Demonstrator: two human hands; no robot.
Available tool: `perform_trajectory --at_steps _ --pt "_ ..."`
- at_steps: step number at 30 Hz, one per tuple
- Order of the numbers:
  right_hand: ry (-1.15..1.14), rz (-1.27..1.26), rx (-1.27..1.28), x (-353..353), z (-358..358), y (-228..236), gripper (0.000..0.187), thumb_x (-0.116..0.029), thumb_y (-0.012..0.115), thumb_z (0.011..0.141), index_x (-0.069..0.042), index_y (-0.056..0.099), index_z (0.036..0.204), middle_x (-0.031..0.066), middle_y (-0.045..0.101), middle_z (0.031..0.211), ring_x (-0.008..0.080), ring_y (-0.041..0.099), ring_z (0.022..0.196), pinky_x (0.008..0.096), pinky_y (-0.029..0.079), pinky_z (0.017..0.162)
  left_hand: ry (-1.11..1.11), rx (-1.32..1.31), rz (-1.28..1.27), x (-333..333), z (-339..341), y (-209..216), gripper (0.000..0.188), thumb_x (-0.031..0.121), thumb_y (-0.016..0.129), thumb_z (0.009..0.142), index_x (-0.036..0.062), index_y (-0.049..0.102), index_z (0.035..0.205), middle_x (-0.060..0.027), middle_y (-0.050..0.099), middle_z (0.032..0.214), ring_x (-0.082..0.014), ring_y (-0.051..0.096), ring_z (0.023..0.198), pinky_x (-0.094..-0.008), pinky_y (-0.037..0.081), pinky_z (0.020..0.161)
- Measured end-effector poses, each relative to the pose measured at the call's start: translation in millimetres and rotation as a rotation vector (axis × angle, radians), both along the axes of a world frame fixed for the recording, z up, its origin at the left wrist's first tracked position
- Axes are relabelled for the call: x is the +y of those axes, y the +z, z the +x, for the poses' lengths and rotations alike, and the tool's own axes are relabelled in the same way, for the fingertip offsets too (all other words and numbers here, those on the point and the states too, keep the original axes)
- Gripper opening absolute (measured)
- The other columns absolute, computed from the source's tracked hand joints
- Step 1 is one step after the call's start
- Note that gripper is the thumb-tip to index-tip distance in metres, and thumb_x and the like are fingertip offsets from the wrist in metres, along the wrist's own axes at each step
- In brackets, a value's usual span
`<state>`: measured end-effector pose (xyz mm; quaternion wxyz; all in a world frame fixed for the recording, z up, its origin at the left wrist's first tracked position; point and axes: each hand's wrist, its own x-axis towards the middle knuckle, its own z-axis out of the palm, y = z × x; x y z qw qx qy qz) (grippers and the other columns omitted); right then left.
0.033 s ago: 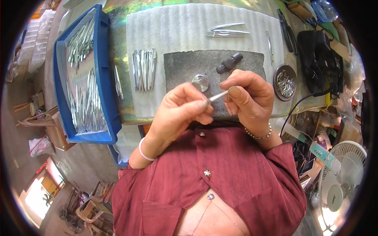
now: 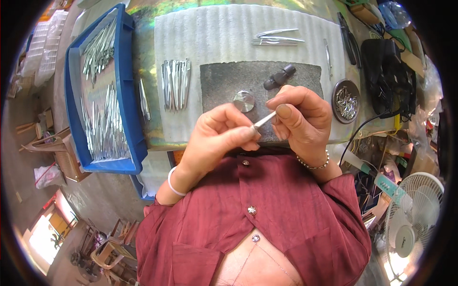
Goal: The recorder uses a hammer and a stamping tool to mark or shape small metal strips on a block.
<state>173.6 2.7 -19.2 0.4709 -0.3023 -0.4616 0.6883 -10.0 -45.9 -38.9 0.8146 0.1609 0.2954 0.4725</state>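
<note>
A slim, tapered silver metal piece (image 2: 265, 121) spans the gap between my two hands, above the near edge of a dark grey mat. My left hand (image 2: 220, 132) pinches one end between thumb and forefinger. At the other end, the thumb and fingers of my right hand (image 2: 303, 117) close on it. Fingertips hide both ends, so its exact kind is unclear. Just beyond my left fingers, a round shiny metal block (image 2: 244, 101) rests on the mat (image 2: 220, 78). A small black cylindrical tool (image 2: 279, 77) lies beyond my right hand.
Similar silver pieces lie in a row (image 2: 176, 85) on the white foam sheet (image 2: 210, 33), with several more at the back. A blue tray (image 2: 126, 90) at left holds many. At right are a dark dish (image 2: 353, 90) of small metal parts, black-handled pliers (image 2: 349, 40) and a fan (image 2: 411, 214).
My left fingers have shifted very slightly on the metal piece, and its angle differs a little. Both hands keep their grip. The whole view has moved marginally.
</note>
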Motion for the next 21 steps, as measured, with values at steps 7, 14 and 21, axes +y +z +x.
perform_trajectory --at_steps 7,14,21 --pt "0.178 -0.245 0.029 -3.0 -17.9 -6.1 0.007 -0.006 0.062 0.087 0.0 0.06 0.091 -0.0007 0.058 0.073 0.0008 0.05 0.06 0.0154 0.039 0.051 -0.051 0.269 0.101 -5.8 -5.1 16.2 0.014 0.005 0.059 0.089 -0.001 0.052 0.099 -0.008 0.065 0.085 -0.0104 0.063 0.075 -0.0234 0.052 0.067" --pt "0.308 -0.396 -0.11 5.5 -25.9 1.3 0.007 -0.006 0.061 0.088 0.0 0.058 0.087 0.0015 0.06 0.071 0.0046 0.056 0.062 0.0176 0.044 0.053 -0.183 0.308 0.206 -6.4 -16.8 7.3 0.015 -0.003 0.055 0.089 -0.0014 0.049 0.102 -0.011 0.064 0.085 -0.0156 0.064 0.077 -0.0267 0.052 0.068" --pt "0.333 -0.527 -0.144 16.1 -36.7 10.7 0.008 -0.006 0.06 0.088 0.002 0.057 0.089 0.0051 0.06 0.066 0.0102 0.059 0.053 0.0216 0.046 0.045 -0.204 0.125 0.042 0.3 -21.8 4.7 0.018 0.01 0.056 0.092 0.0013 0.051 0.107 -0.0054 0.064 0.091 -0.0099 0.062 0.077 -0.0217 0.049 0.067"
